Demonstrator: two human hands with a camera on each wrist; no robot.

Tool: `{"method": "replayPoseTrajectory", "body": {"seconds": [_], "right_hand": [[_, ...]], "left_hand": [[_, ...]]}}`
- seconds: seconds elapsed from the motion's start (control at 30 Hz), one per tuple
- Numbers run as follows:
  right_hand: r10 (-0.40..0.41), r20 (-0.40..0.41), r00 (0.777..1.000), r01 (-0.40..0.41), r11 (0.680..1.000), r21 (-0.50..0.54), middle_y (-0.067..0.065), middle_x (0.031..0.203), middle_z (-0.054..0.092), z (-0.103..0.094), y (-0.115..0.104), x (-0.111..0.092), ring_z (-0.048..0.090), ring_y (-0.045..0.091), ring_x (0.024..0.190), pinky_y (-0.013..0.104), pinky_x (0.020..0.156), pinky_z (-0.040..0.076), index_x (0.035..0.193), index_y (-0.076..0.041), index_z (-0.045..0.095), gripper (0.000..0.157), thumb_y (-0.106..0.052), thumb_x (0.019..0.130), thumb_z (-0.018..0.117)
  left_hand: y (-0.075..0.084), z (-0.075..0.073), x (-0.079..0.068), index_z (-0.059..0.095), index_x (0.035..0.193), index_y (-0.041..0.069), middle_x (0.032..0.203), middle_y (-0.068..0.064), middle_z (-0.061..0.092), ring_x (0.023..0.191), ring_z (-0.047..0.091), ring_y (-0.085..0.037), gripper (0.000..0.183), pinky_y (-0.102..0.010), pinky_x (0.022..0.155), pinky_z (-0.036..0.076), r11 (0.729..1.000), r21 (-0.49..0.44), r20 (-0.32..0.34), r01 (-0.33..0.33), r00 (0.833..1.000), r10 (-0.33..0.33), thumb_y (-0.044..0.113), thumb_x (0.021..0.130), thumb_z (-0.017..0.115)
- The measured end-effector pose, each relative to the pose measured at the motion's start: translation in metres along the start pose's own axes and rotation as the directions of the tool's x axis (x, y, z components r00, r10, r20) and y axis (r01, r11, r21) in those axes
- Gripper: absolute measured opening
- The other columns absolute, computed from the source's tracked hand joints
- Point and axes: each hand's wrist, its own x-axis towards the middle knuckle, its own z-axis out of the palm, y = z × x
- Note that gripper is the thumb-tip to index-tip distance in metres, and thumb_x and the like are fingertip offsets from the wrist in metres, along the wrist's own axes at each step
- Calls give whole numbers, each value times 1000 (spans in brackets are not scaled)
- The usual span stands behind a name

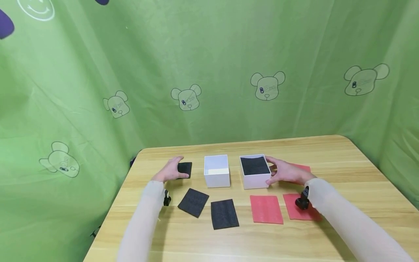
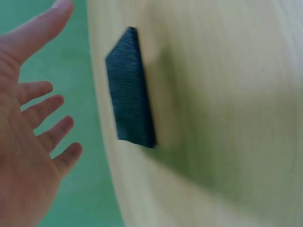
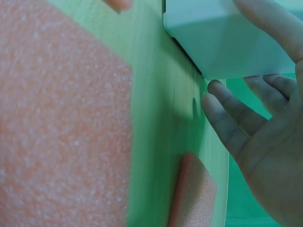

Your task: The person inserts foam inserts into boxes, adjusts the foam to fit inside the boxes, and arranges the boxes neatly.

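Observation:
My left hand hovers over the back left of the table with fingers spread. Just beside it lies a black foam square, seen apart from the fingers in the left wrist view. At the right white box, my right hand has its thumb near the front corner and its fingers along the right side, fairly straight. Whether they touch the box, I cannot tell. A black foam sheet lies inside that box. To its left stands another white box, whose pale inside shows.
Two black foam squares lie in front of the left box. Red foam squares are at the front right, and another red piece is partly hidden behind the right hand. A green curtain hangs behind the wooden table.

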Motion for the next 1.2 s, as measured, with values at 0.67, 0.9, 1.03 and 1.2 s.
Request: {"method": "replayPoseTrajectory", "body": {"seconds": [0.67,0.9,1.03,1.2], "right_hand": [[52,-25,998,-52,998,-23,23,138,40,0,-2,-1,47,37,118,48,98,42,152,-9,10,113,-23,69,86],[35,-23,999,-36,999,-25,22,137,41,0,1,1,48,37,117,45,97,43,152,-8,10,112,-20,69,85],[44,-27,999,-45,998,-36,22,138,39,0,0,0,46,38,118,47,98,42,152,-9,10,112,-23,70,85],[56,-29,998,-57,997,-48,23,139,39,0,-1,-1,45,38,119,48,98,41,152,-10,11,112,-25,69,85]], "left_hand": [[-19,21,16,27,146,-2,150,-21,26,137,22,-38,91,-48,111,23,995,54,53,78,995,-81,35,79,77],[-23,27,16,31,145,-2,147,-21,32,135,27,-39,88,-47,109,26,994,75,42,82,996,-85,35,80,76],[-24,29,16,34,144,1,146,-19,35,133,29,-39,86,-48,107,29,990,102,34,96,994,-100,37,79,76],[-20,28,13,34,145,4,145,-19,36,131,30,-39,89,-51,105,29,982,139,40,130,990,-136,42,77,76]]}}
